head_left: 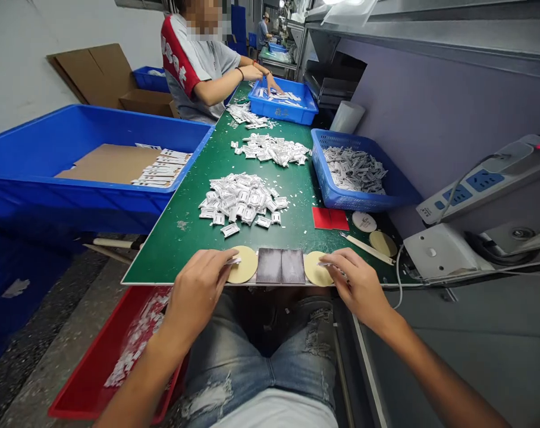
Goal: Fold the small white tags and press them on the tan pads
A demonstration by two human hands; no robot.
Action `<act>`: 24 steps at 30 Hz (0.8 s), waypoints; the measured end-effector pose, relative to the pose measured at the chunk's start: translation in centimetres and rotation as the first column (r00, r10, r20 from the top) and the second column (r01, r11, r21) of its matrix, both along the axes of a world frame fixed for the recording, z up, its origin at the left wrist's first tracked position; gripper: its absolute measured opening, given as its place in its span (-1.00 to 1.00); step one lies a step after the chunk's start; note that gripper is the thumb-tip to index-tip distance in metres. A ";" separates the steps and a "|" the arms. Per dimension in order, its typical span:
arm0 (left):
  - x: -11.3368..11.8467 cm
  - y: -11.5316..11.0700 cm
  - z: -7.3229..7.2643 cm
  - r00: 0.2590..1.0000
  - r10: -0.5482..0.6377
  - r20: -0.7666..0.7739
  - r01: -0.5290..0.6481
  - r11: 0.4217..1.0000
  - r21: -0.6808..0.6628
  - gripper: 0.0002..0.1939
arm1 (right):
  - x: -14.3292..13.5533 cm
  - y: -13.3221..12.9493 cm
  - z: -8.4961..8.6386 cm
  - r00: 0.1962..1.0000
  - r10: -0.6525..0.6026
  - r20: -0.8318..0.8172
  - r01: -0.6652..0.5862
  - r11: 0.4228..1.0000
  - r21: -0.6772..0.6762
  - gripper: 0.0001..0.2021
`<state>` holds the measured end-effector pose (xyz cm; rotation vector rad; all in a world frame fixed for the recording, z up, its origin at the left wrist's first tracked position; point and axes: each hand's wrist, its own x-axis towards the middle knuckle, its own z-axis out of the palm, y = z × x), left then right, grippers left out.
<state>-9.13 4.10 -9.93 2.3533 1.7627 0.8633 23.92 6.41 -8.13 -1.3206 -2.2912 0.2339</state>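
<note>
At the table's front edge my left hand [205, 276] pinches a small white plastic piece [235, 261] over a round yellow pad [245, 267]. My right hand [352, 276] likewise pinches a small white plastic piece [323, 264], held over a second yellow disc [313, 270]. Between the two discs lies a dark grey rectangular pad [281, 266] with a seam down its middle. Just beyond my hands is a heap of small white plastic pieces [243, 199]. My fingers partly hide both held pieces, so their exact contact with the discs cannot be made out.
Right of the heap are a red sheet [330, 218], a cutter knife [368, 248] and a blue basket [363, 202] of white pieces. A blue bin [51, 181] stands left, a red tray [91, 362] below. A co-worker [207, 65] reaches into a blue tray [281, 112]. A power strip [484, 178] is at right.
</note>
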 end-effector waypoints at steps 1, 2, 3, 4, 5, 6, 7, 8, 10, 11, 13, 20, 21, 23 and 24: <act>0.0 0.2 0.1 1.000 -0.015 0.012 0.015 1.000 -0.011 -0.85 | -0.2 0.2 0.0 0.999 0.014 -0.033 -0.014 1.000 -0.003 -0.81; 0.1 0.3 0.2 0.999 -0.031 0.026 0.031 0.999 -0.022 -0.86 | -0.3 0.4 -0.1 0.999 0.013 -0.041 -0.012 1.000 0.014 -0.82; 0.0 0.4 0.2 0.998 -0.047 0.041 0.048 0.998 -0.030 -0.86 | -0.3 0.5 -0.1 1.000 -0.002 -0.021 0.003 0.999 0.049 -0.85; 0.0 0.4 0.1 0.997 -0.059 0.056 0.061 0.998 -0.036 -0.87 | -0.2 0.5 -0.2 1.000 -0.022 0.022 0.019 0.995 0.096 -0.86; 0.0 0.3 0.1 0.996 -0.065 0.067 0.068 0.997 -0.036 -0.87 | 0.0 0.4 -0.2 0.996 -0.037 0.079 0.026 0.990 0.137 -0.87; 0.0 0.2 0.0 0.995 -0.064 0.074 0.066 0.997 -0.033 -0.86 | 0.2 0.3 -0.2 0.989 -0.047 0.142 0.023 0.986 0.165 -0.86; 0.0 0.2 0.0 0.996 -0.056 0.076 0.058 0.998 -0.029 -0.86 | 0.4 0.2 -0.1 0.978 -0.048 0.205 0.011 0.984 0.177 -0.85; 0.0 0.2 -0.1 0.996 -0.045 0.073 0.047 0.999 -0.026 -0.86 | 0.6 0.2 0.0 0.964 -0.045 0.260 -0.002 0.984 0.176 -0.85; 0.2 0.5 0.0 0.998 -0.023 0.057 0.025 0.999 -0.032 -0.86 | 0.8 0.3 0.1 0.940 -0.029 0.340 -0.023 0.988 0.150 -0.86; 0.3 0.8 0.1 0.999 -0.020 0.048 0.021 0.999 -0.038 -0.86 | 0.8 0.4 0.2 0.930 -0.022 0.367 -0.031 0.990 0.138 -0.85; 0.5 1.3 0.2 0.999 -0.026 0.034 0.027 0.999 -0.043 -0.85 | 0.6 0.8 0.2 0.912 -0.008 0.411 -0.051 0.990 0.134 -0.85; 0.7 0.5 0.0 0.996 -0.074 0.051 0.075 0.997 -0.019 -0.86 | 0.0 0.3 -0.1 0.880 0.005 0.475 -0.127 0.966 0.225 -0.80; 0.7 0.4 0.0 0.996 -0.066 0.054 0.067 0.998 -0.017 -0.86 | -0.1 0.3 -0.1 0.880 -0.010 0.475 -0.117 0.965 0.236 -0.81; 0.9 0.5 0.0 0.999 -0.027 0.038 0.027 1.000 -0.001 -0.86 | -0.3 0.4 0.0 0.876 -0.051 0.479 -0.088 0.961 0.263 -0.80; 1.0 0.6 0.1 1.000 -0.012 0.021 0.012 1.000 0.003 -0.85 | -0.5 0.5 0.0 0.875 -0.067 0.479 -0.078 0.957 0.278 -0.80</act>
